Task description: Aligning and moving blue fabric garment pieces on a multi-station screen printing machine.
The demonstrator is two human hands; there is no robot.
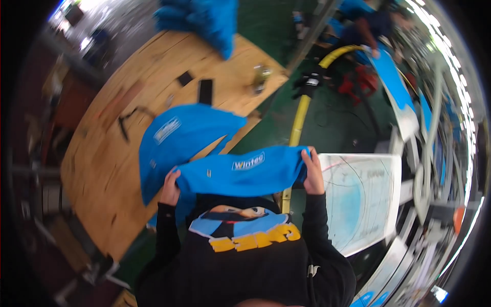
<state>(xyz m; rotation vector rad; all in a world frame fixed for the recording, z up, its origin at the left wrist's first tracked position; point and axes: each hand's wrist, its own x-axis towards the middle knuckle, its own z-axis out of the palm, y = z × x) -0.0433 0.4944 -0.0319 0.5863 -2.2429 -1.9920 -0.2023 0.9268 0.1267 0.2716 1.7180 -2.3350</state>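
Note:
A long blue fabric piece (240, 181) with a white-framed printed label is stretched level in front of my chest. My left hand (170, 189) grips its left end, and my right hand (314, 174) grips its right end, thumbs on top. Just behind it, more blue fabric (179, 130) with a similar label is spread on the wooden table (97, 163). Part of that cloth hangs down past the table edge near my left hand. The held piece hides some of what lies below it.
A blue cloth pile (204, 20) sits at the table's far edge, with dark flat pieces (205, 92) and a glass jar (261, 79) nearer. A yellow bar (302, 117) bearing a black glove (310, 82) rises beyond. At right stands a white panel (363, 199); another person (365, 30) works farther off.

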